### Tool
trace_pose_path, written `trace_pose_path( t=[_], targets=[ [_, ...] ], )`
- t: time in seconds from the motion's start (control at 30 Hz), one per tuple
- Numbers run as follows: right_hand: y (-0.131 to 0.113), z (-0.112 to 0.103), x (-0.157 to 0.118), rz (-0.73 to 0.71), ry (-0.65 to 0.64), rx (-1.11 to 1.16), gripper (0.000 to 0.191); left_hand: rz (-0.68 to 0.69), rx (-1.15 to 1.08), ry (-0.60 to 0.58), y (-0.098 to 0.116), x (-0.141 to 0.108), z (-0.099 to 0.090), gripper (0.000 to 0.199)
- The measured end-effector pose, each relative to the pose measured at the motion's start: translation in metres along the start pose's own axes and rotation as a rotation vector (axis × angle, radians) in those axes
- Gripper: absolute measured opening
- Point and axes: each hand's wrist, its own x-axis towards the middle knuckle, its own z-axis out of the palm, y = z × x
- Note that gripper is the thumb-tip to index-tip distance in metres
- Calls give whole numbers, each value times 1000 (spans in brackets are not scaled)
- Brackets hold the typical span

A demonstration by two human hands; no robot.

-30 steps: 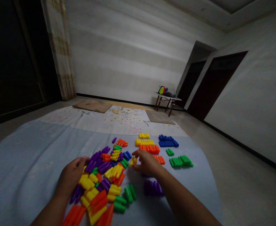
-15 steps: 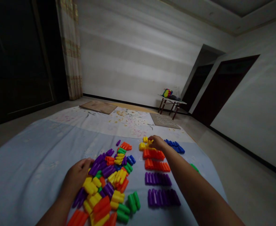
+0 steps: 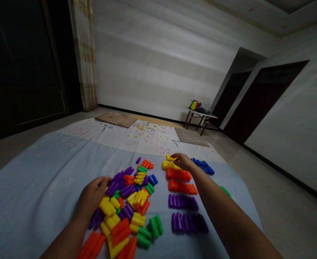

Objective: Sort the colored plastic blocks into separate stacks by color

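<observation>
My right hand (image 3: 183, 162) is closed at the far end of the sorted rows, its fingertips pinching a yellow plastic block (image 3: 170, 157). Just nearer lies a row of yellow blocks (image 3: 169, 165), partly covered by that hand. Two orange rows (image 3: 178, 175) and two purple rows (image 3: 183, 202) follow toward me. Over on the left, my left hand (image 3: 95, 192) rests against a mixed heap of bullet-shaped blocks. Its fingers are curled by the purple blocks (image 3: 117, 182); whatever they hold, if anything, is hidden. Yellow blocks (image 3: 108, 208) lie beside its wrist.
Blue blocks (image 3: 203, 166) lie beyond my right forearm, and a green block (image 3: 224, 191) shows past it. Loose green blocks (image 3: 155, 226) sit between heap and rows. A patterned sheet (image 3: 53, 169) covers the surface. Farther off stands a small table (image 3: 199, 112).
The yellow block in my right hand has moved slightly away from me, to the spot behind the yellow row. My left hand stays by the heap. The camera view has shifted a little.
</observation>
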Motion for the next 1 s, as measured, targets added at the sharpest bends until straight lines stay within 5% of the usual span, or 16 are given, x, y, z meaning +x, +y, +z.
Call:
trace_pose_path(
  t=[0.13, 0.3, 0.5, 0.63, 1.0],
  targets=[
    [-31, 9, -26, -125, 41, 50, 29, 0, 9, 4, 2, -1, 0, 39],
    [-83, 33, -76, -388, -84, 130, 25, 4, -10, 23, 6, -2, -1, 37],
    [-112, 47, -102, -621, -210, 98, 49, 15, -19, 24, 5, -2, -1, 36],
    [-113, 51, -102, -571, -251, 15, 50, 25, -25, 17, 6, -3, -2, 36],
    [-96, 39, -111, -446, -80, -11, 38, 12, -23, 4, 2, 0, -1, 37]
  ],
)
